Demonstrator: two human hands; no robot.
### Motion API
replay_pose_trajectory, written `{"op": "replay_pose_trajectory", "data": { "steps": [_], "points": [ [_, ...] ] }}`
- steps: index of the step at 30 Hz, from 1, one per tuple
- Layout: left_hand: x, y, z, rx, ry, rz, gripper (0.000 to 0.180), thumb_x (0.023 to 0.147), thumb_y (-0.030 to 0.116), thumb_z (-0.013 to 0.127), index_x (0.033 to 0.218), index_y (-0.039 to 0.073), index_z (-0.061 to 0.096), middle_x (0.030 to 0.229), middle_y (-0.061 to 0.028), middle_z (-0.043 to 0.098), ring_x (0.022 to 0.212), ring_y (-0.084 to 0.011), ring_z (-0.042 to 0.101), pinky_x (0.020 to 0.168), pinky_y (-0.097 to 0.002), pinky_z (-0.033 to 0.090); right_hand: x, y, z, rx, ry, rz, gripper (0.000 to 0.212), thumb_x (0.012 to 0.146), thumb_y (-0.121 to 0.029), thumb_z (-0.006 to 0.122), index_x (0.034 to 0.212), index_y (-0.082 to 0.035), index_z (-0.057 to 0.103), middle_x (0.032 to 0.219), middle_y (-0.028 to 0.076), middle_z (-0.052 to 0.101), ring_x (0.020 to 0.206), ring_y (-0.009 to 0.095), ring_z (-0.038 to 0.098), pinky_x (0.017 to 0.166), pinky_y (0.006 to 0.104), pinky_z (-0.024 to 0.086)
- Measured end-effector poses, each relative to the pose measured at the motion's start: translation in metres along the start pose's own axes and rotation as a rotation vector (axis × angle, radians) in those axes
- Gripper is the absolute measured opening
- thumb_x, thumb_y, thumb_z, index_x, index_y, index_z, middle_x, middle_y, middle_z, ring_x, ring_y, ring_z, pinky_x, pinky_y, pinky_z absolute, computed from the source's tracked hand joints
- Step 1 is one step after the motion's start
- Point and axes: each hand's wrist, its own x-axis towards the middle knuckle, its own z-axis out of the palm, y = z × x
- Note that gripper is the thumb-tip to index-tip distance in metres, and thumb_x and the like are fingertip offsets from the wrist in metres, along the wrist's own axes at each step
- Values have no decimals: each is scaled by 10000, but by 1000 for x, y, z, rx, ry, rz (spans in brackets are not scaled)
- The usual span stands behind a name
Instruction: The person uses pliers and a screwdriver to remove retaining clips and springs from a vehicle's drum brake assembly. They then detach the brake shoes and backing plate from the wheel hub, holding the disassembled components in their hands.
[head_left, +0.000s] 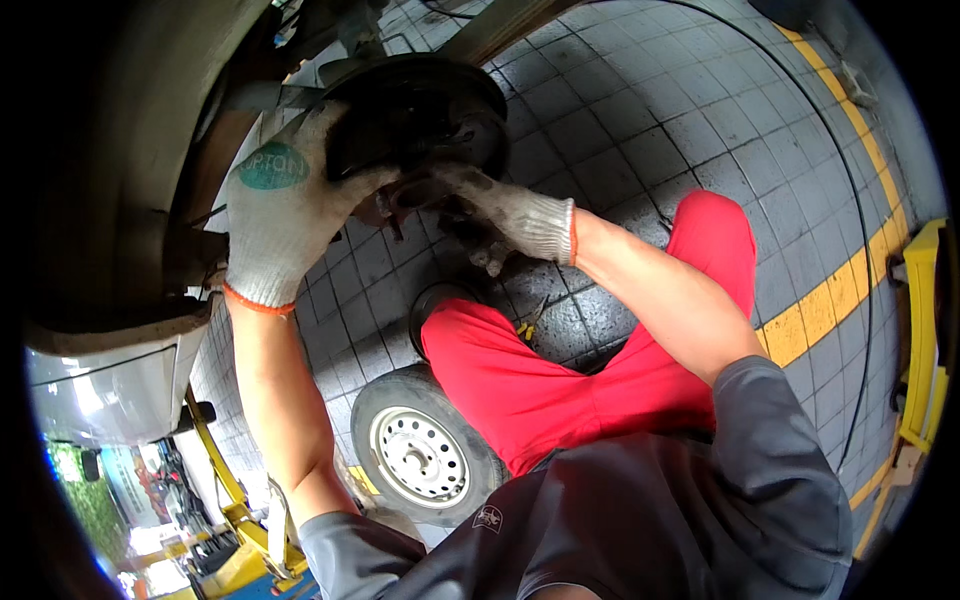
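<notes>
A dark, round brake disc sits under the car's wheel arch at the upper middle. At its near edge is a rusty brown metal part that looks like a brake caliper, mostly in shadow. My left hand, in a pale knit glove with a green patch, wraps its thumb and fingers round the left side of this part. From the right, my right hand in a soiled knit glove reaches in, its fingers closed on the same part. Both sets of fingertips are partly lost in the dark.
A removed wheel lies on the grey tiled floor beside my red-trousered leg. The car body stands close at left. A black cable and yellow floor stripe run along the right, near a yellow lift part.
</notes>
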Motion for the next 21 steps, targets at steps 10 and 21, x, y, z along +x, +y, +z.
{"op": "replay_pose_trajectory", "data": {
  "steps": [10,21],
  "points": [
    [-58,-15,19,-185,10,-356,665,892,429,802,1383,44,574,1194,-229,710,1041,-428,712,849,-467,586,9,12,0,-87,-152,-425,467,1033,-342,607,1446,-132,550,1120,53,564,816,157,579,685,346,590],
    [-57,-32,42,-38,231,-124,629,885,496,801,1266,27,625,1053,-228,729,881,-435,721,735,-470,583,-5,-15,8,190,-38,49,683,1038,-633,501,1434,-78,534,1324,98,628,815,168,703,565,298,580]
  ]
}}
